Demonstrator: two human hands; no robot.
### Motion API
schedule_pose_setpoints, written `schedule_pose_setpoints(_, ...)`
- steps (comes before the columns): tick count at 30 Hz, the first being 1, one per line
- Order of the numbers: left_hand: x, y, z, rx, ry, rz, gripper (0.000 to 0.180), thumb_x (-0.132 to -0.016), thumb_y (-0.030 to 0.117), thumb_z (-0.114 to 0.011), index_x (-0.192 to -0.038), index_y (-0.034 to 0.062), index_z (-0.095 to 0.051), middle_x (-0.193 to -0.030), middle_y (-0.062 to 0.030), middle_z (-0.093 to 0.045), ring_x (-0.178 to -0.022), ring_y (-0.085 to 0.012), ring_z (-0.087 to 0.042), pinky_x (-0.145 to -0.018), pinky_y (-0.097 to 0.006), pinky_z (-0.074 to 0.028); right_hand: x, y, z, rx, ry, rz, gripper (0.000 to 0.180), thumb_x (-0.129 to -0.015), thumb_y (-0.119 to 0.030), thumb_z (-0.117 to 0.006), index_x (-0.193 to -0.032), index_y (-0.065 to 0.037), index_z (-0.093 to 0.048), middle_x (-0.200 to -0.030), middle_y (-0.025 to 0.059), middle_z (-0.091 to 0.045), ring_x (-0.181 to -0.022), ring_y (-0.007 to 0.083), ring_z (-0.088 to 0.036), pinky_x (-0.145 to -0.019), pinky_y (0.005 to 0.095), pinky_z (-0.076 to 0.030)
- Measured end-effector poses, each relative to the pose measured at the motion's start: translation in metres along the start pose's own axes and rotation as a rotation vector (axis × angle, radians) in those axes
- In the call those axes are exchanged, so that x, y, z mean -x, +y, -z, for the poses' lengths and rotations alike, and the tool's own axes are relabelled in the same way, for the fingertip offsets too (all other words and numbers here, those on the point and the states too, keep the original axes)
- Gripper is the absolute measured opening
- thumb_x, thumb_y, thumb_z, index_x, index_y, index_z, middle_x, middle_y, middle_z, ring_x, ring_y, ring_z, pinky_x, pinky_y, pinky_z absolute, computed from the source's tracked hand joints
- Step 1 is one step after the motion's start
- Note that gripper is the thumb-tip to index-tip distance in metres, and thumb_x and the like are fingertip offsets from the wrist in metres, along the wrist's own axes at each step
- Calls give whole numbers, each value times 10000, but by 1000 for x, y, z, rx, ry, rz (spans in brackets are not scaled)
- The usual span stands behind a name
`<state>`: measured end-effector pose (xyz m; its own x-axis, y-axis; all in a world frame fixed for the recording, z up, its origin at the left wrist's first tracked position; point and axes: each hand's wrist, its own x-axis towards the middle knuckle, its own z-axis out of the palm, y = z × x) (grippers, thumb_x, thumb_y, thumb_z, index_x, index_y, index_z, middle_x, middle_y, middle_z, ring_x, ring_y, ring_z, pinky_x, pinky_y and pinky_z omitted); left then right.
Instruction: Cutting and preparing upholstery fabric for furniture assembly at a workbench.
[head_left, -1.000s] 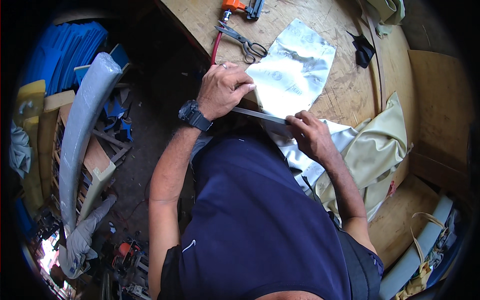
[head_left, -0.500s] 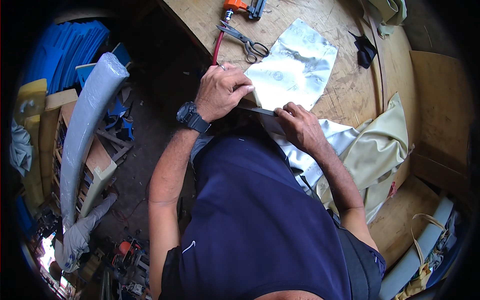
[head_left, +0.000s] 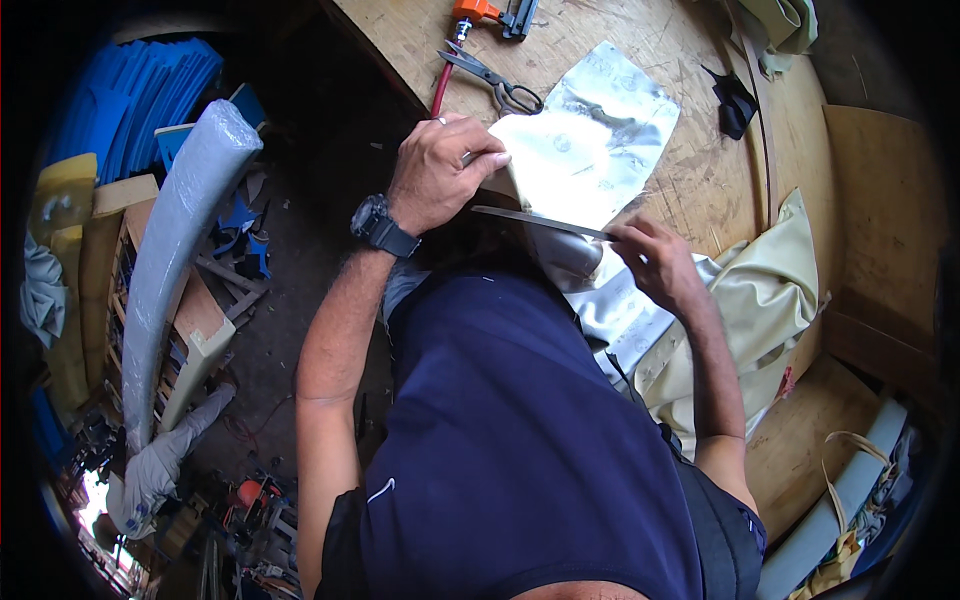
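Note:
My left hand [head_left: 440, 170], with a watch on its wrist, is closed at the near left edge of a shiny silver-white sheet [head_left: 590, 130], thumb and fingers pinching that edge. The sheet lies on the wooden table and reaches over its near edge. My right hand [head_left: 655, 262] grips one end of a long, thin metal blade [head_left: 545, 220]. The blade points left, its free end just below my left hand, and crosses close to the sheet's near edge. I cannot tell whether it touches the sheet. More silver cloth [head_left: 610, 310] hangs beneath my right hand.
Scissors [head_left: 490, 80] and an orange air stapler [head_left: 480, 10] with a red hose lie on the wooden table [head_left: 700, 180]. Cream fabric [head_left: 765, 290] drapes at the right. A plastic-wrapped foam roll [head_left: 180, 260] and blue sheets [head_left: 140, 95] stand left.
My right hand has moved right and slightly down, drawing the blade with it, so more of the blade shows. My left hand stays at the sheet's edge, nearly still.

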<state>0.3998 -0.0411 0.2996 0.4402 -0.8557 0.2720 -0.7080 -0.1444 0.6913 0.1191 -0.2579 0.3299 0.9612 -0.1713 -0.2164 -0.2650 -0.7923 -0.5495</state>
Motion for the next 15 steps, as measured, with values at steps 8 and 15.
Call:
schedule_pose_setpoints(8,-1,3,6,1,-66,4,117,-939,217,-767,-922,102,-768,-910,-20,-759,-959,-239,-701,-883,-415,-501,-15,-21,-11,58,27,134,234,-970,-105,-722,-1201,-71,-706,-1040,105,-672,-924,293,-699,-774,413,-584)
schedule_pose_setpoints(15,2,6,8,-6,-56,-3,114,-939,219,-770,-926,106,-770,-902,-18,-756,-964,-239,-703,-878,-416,-500,-38,-33,-36,190,14,206,284,-960,-169,-720,-1228,-90,-670,-1026,100,-628,-895,289,-660,-752,416,-563)
